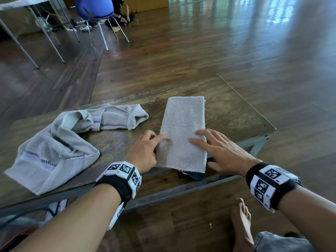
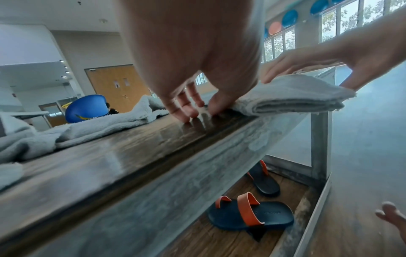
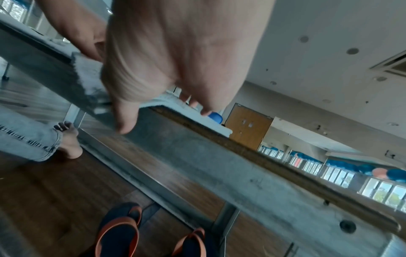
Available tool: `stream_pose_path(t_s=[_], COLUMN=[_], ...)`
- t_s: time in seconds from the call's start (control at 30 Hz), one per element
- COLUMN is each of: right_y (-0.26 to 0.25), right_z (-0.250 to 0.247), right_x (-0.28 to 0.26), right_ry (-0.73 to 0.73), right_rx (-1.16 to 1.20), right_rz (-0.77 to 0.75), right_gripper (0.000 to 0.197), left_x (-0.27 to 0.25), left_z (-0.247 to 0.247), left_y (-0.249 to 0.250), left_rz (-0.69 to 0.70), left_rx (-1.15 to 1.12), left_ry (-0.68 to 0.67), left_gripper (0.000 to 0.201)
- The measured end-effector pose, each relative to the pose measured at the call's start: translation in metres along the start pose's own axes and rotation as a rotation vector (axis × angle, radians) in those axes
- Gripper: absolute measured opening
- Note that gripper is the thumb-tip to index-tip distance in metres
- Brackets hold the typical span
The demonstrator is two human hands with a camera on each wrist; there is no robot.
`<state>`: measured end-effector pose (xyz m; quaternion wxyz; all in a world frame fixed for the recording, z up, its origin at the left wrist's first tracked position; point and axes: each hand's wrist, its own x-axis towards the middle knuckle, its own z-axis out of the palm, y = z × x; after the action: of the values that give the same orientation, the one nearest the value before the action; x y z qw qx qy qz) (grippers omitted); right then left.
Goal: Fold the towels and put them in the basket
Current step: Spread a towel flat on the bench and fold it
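A grey towel (image 1: 183, 128), folded into a long narrow strip, lies on the low wooden table (image 1: 236, 110) with its near end at the front edge. My left hand (image 1: 156, 140) is at its left edge, index finger laid on top and the other fingertips (image 2: 186, 113) touching the wood beside it. My right hand (image 1: 209, 142) lies flat on the strip's near right part with fingers spread, its thumb (image 3: 125, 120) hanging past the table's front rail. A second grey towel (image 1: 60, 142) lies crumpled and unfolded on the table's left half. No basket is in view.
Dark sandals with orange straps (image 2: 250, 215) sit on the floor under the table. My bare foot (image 1: 241, 220) is in front of the table, right of centre. Far back stand a blue chair (image 1: 94, 8) and folding-table legs (image 1: 45, 33), with a person sitting on the floor.
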<state>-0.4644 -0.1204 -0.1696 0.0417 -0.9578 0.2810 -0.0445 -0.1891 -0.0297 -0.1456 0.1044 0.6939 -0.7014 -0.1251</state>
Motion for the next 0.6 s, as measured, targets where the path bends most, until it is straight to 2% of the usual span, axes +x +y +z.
stream_pose_path(t_s=[0.2, 0.3, 0.37, 0.4, 0.5, 0.6], right_y=[-0.001, -0.003, -0.004, -0.004, -0.002, 0.004], right_z=[0.0, -0.003, -0.009, -0.014, -0.025, -0.03], right_x=[-0.004, 0.0, 0.007, 0.011, 0.016, 0.019], right_ry=[0.089, 0.162, 0.176, 0.174, 0.183, 0.209], right_rx=[0.094, 0.322, 0.489, 0.58, 0.78, 0.94], right_rz=[0.001, 0.051, 0.132, 0.198, 0.395, 0.433], right_gripper=[0.063, 0.044, 0.026, 0.023, 0.046, 0.054], left_x=[-0.001, 0.002, 0.006, 0.008, 0.015, 0.02], left_z=[-0.001, 0.002, 0.001, 0.0, -0.004, -0.008], left_y=[-0.008, -0.005, 0.0, 0.003, 0.016, 0.027], left_rz=[-0.019, -0.061, -0.093, -0.096, -0.073, -0.093], left_rx=[-0.133, -0.184, -0.317, -0.399, -0.446, -0.458], left_ry=[0.007, 0.061, 0.13, 0.171, 0.267, 0.321], left_gripper=[0.05, 0.029, 0.023, 0.021, 0.023, 0.034])
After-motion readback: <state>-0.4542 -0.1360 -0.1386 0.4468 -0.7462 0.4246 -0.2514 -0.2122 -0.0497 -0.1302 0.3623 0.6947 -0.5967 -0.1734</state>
